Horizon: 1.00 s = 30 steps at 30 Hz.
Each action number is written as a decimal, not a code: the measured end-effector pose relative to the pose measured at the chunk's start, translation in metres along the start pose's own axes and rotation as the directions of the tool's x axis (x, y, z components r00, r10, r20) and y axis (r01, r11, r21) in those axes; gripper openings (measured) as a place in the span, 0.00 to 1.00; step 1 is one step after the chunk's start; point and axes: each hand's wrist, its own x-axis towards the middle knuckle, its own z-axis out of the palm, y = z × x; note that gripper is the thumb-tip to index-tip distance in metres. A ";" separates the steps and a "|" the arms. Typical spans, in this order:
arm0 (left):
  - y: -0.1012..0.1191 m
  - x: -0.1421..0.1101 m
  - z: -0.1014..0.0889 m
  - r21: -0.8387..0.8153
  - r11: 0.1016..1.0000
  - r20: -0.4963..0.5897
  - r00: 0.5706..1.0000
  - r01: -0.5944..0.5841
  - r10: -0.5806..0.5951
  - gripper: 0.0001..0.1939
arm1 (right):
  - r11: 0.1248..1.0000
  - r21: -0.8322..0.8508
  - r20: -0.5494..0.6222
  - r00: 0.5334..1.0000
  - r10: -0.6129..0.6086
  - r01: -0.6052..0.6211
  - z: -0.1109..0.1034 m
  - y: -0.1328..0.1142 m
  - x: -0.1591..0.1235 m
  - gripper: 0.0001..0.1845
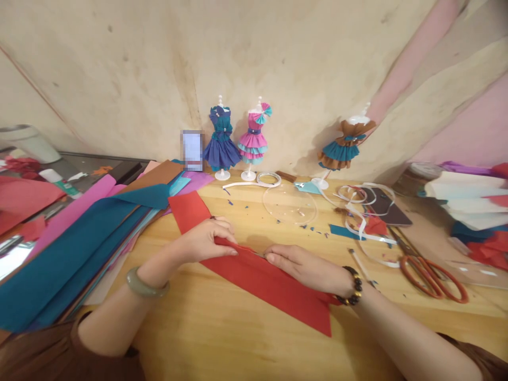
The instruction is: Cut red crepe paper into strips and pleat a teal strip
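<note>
A long red paper sheet [273,288] lies slantwise on the wooden table [222,333]. My left hand [206,239], with a green bangle on the wrist, pinches the sheet's folded upper edge near the middle. My right hand [305,267], with a dark bead bracelet, lies flat on the sheet with fingers stretched out, pressing the fold just right of the left hand.
A stack of teal, pink and brown paper sheets [79,248] lies at the left. Three small mannequins in paper dresses [222,140] [254,140] [345,148] stand by the wall. Orange-handled scissors [428,270], white tape strips [365,211] and paper scraps lie at the right.
</note>
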 end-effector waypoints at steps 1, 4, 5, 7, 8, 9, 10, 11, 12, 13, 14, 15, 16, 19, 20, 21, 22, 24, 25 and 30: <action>0.000 0.000 0.000 0.002 1.000 0.002 1.000 0.002 -0.002 0.08 | 1.000 -0.005 0.000 1.000 0.000 0.000 0.000 0.000 0.000 0.22; 0.000 0.000 0.000 0.006 1.000 0.008 1.000 0.006 -0.006 0.08 | 1.000 -0.019 -0.013 1.000 -0.003 0.002 0.000 -0.001 0.001 0.23; 0.000 0.000 0.000 0.005 1.000 0.007 1.000 0.007 -0.007 0.09 | 1.000 -0.023 -0.019 1.000 -0.003 0.003 0.000 -0.002 0.001 0.23; 0.000 0.001 0.001 0.000 1.000 0.007 1.000 0.007 -0.007 0.09 | 1.000 -0.031 -0.032 0.999 -0.004 0.003 0.001 -0.002 0.001 0.23; 0.000 0.001 0.002 -0.002 1.000 0.010 1.000 0.008 -0.008 0.09 | 0.999 -0.035 -0.037 0.999 -0.005 0.004 0.001 -0.002 0.001 0.23; 0.000 0.001 0.002 -0.005 1.000 0.012 1.000 0.009 -0.009 0.09 | 0.999 -0.038 -0.040 0.999 -0.005 0.004 0.001 -0.003 0.001 0.23; 0.000 0.001 0.002 -0.006 1.000 0.014 1.000 0.010 -0.010 0.09 | 0.999 -0.041 -0.042 0.999 -0.007 0.006 0.002 -0.003 0.001 0.23; 0.000 0.001 0.002 -0.007 1.000 0.015 1.000 0.011 -0.011 0.08 | 0.999 -0.042 -0.041 0.999 -0.009 0.007 0.002 -0.003 0.001 0.23; 0.000 0.001 0.003 -0.007 1.000 0.014 1.000 0.012 -0.012 0.08 | 0.999 -0.042 -0.042 0.999 -0.010 0.008 0.003 -0.004 0.001 0.23; 0.001 0.002 0.003 -0.007 1.000 0.012 1.000 0.011 -0.011 0.08 | 0.999 -0.041 -0.044 0.999 -0.010 0.008 0.003 -0.004 0.002 0.23; 0.001 0.002 0.003 -0.006 1.000 0.009 1.000 0.009 -0.009 0.08 | 0.999 -0.039 -0.047 0.999 -0.008 0.007 0.003 -0.005 0.002 0.23; 0.001 0.002 0.003 -0.006 1.000 0.007 1.000 0.008 -0.008 0.08 | 0.999 -0.037 -0.051 0.999 -0.006 0.004 0.004 -0.005 0.002 0.22; 0.001 0.002 0.003 -0.004 1.000 0.007 1.000 0.007 -0.007 0.08 | 0.999 -0.034 -0.053 0.999 -0.003 0.001 0.004 -0.005 0.002 0.22; 0.000 0.001 0.003 -0.007 1.000 0.007 1.000 0.006 -0.006 0.08 | 0.999 -0.039 -0.052 0.999 0.001 -0.003 0.004 -0.005 0.002 0.23; 0.000 0.001 0.003 -0.008 1.000 0.008 1.000 0.006 -0.005 0.08 | 0.999 -0.044 -0.052 0.999 -0.003 0.000 0.005 -0.005 0.003 0.23; 0.000 0.001 0.003 -0.009 1.000 0.009 1.000 0.006 -0.006 0.08 | 0.999 -0.050 -0.054 0.999 -0.006 0.003 0.004 -0.004 0.003 0.23; 0.000 0.001 0.004 -0.008 1.000 0.008 1.000 0.006 -0.006 0.08 | 0.998 -0.056 -0.058 0.998 -0.009 0.005 0.004 -0.003 0.003 0.23; -0.001 0.001 0.004 -0.003 1.000 0.004 1.000 0.004 -0.004 0.08 | 0.998 -0.066 -0.067 0.998 -0.012 0.007 0.004 -0.003 0.003 0.23; -0.001 0.001 0.004 -0.001 1.000 0.003 1.000 0.003 -0.003 0.07 | 0.998 -0.068 -0.070 0.997 -0.011 0.007 0.004 -0.002 0.004 0.23; -0.001 0.002 0.004 -0.007 1.000 0.001 1.000 -0.005 0.005 0.06 | 0.999 -0.049 -0.059 0.998 -0.025 0.022 0.005 -0.002 0.003 0.23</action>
